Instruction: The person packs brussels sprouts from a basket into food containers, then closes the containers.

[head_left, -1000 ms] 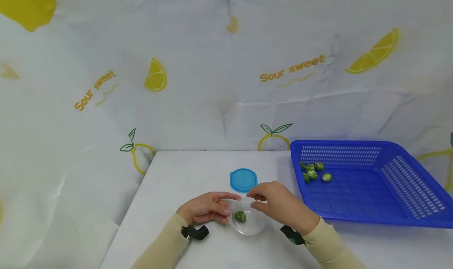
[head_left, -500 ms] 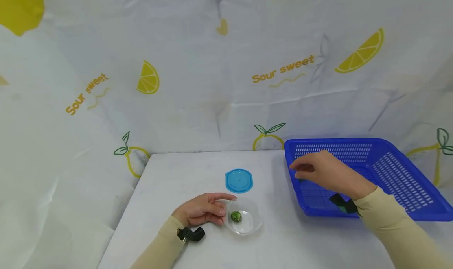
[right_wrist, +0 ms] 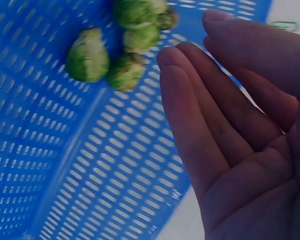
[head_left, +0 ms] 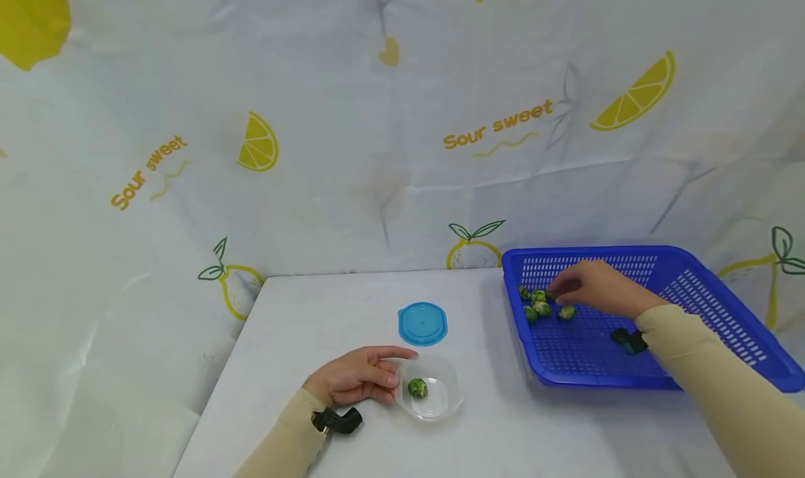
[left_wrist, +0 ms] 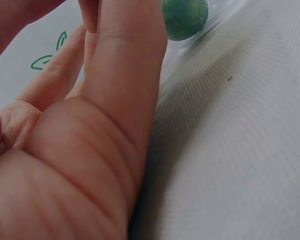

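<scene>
Right hand (head_left: 594, 288): fingers (right_wrist: 200, 130) loosely extended, holding nothing, now lowered beside the sprouts (head_left: 541, 303) in the blue basket (head_left: 692, 303) at the worktop's (head_left: 314, 324) right edge; half a second ago it hovered higher. Left hand (head_left: 355, 380): unmoved, fingers relaxed against the clear container (head_left: 434, 394) with one sprout (head_left: 416, 388), near the front edge. Blue lid (head_left: 423, 323) lies just behind; open worktop lies between container and basket.

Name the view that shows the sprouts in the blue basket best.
The right wrist view: the sprouts fill the frame, leaves visible. The head view shows them small beside the right hand. The left wrist view misses them.
</scene>
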A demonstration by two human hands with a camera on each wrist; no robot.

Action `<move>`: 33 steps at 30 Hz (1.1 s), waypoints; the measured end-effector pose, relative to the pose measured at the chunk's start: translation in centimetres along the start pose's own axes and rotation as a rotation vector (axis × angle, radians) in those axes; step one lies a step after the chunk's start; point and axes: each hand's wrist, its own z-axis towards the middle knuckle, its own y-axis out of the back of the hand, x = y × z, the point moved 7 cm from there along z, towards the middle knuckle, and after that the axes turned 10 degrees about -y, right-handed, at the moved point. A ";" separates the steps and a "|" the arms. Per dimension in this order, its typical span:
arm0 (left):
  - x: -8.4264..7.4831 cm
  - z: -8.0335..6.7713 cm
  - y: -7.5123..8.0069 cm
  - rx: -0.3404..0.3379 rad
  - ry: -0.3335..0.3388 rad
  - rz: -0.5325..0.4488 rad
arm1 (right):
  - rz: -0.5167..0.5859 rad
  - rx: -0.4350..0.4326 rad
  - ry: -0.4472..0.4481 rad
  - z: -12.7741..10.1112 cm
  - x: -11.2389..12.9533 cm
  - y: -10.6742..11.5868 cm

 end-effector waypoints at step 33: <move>0.0 0.0 0.5 -0.004 -0.005 0.004 | 0.019 0.106 -0.102 1.9 -4.8 -1.4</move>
